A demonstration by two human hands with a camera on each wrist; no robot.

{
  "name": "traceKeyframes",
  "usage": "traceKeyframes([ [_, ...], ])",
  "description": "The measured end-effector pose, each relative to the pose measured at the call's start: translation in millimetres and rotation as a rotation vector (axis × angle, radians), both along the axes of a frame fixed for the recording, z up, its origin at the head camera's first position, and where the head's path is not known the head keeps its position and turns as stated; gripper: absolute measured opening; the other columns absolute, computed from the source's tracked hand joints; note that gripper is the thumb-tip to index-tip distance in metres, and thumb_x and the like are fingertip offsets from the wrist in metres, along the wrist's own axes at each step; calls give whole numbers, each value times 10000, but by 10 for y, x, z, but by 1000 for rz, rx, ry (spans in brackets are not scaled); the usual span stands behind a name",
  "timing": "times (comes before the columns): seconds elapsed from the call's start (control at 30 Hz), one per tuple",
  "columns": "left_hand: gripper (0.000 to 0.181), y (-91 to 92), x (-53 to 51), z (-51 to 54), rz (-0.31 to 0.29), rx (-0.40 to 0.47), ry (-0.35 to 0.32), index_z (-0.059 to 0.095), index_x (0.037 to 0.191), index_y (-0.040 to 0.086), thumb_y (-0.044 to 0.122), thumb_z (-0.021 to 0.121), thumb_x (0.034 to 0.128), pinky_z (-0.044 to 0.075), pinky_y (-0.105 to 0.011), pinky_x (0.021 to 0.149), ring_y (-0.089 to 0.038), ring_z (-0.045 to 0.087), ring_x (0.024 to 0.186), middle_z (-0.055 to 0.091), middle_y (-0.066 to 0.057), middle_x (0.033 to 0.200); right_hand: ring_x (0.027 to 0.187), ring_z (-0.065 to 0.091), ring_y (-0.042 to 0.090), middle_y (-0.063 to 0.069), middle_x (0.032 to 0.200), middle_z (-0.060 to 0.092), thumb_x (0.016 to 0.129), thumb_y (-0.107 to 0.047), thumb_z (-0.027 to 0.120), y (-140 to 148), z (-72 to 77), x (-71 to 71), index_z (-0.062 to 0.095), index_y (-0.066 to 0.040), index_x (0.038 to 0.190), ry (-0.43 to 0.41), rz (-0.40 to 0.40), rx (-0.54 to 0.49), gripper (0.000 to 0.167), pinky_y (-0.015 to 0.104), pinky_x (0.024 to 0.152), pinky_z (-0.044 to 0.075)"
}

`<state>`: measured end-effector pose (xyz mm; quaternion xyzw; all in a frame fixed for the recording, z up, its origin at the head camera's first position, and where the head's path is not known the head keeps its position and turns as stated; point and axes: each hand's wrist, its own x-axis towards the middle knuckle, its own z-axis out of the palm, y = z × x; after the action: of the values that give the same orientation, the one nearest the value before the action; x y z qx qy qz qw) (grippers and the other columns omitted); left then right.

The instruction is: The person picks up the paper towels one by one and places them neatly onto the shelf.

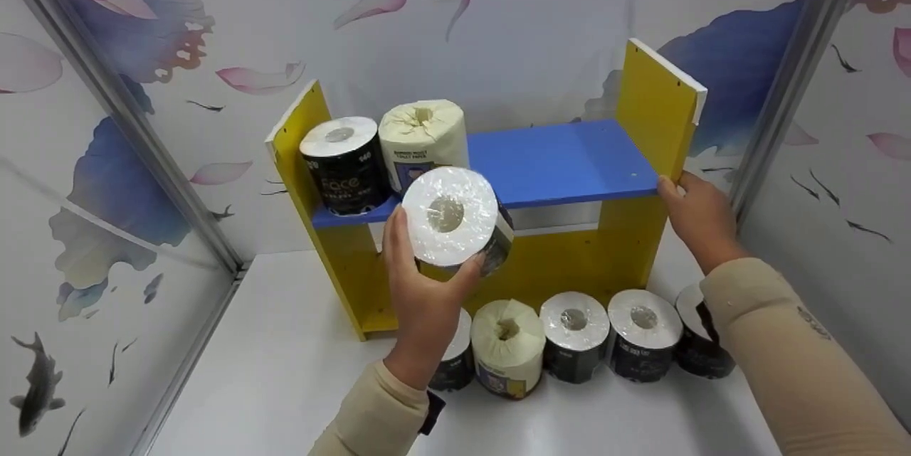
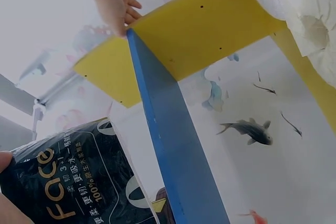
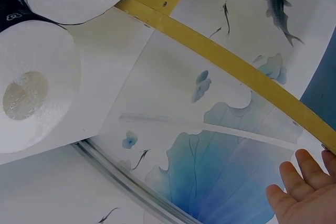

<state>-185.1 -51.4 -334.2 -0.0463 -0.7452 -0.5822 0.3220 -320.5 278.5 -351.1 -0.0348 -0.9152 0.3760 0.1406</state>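
Note:
My left hand (image 1: 423, 299) grips a black-wrapped toilet roll (image 1: 452, 218) in front of the blue shelf board (image 1: 562, 161), its white end facing up toward the head camera. In the left wrist view the roll (image 2: 79, 177) shows gold "Face" lettering, with fingertips at its edge. My right hand (image 1: 704, 218) rests at the front edge of the yellow right side panel (image 1: 658, 111), near the board's end. In the right wrist view the fingers of this hand (image 3: 310, 192) are spread and nearly straight beside the yellow edge (image 3: 226, 61). The thumb is hidden there.
On the board's left part stand a black-wrapped roll (image 1: 346, 175) and a cream-wrapped roll (image 1: 425, 136). Several rolls line the white table before the unit, including a cream one (image 1: 509, 346) and black ones (image 1: 644, 342). Patterned walls surround the table.

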Motion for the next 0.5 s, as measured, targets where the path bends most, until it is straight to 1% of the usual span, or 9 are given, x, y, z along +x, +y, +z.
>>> traceKeyframes([
  [0.1,1009,30,-37,36,-6,4,0,238,1530,102,281,818,724,252,-510,1111,-230,246,1408,203,-56,1569,939,460,357,273,1285,539,1013,-503,296,-1,-5,0,464,28,1384,-4,3,-1,669,487,766,367],
  [0.2,1014,62,-77,66,-16,3,1,229,1532,101,284,816,725,247,-500,1115,-225,235,1415,194,-52,1572,943,457,359,278,1305,527,1012,-506,294,1,-5,3,461,23,1390,-6,3,-4,672,491,770,364],
  [0.33,1014,106,-135,115,-20,-7,2,221,1534,100,289,812,733,250,-487,1119,-221,229,1423,190,-47,1573,924,453,353,268,1258,547,1010,-508,296,3,-2,7,465,21,1387,-3,5,-8,672,477,751,351],
  [0.4,1011,127,-164,144,-18,-15,1,220,1534,104,291,812,736,263,-479,1116,-215,224,1427,189,-43,1574,894,459,349,260,1172,574,1010,-506,297,5,-2,5,483,18,1370,3,6,-1,663,466,735,349],
  [0.5,1014,156,-203,182,-19,-25,-2,214,1535,103,295,813,740,282,-475,1108,-214,210,1434,180,-40,1577,893,464,345,250,1153,584,1009,-508,303,11,-5,3,499,15,1354,7,4,-1,656,464,740,357],
])
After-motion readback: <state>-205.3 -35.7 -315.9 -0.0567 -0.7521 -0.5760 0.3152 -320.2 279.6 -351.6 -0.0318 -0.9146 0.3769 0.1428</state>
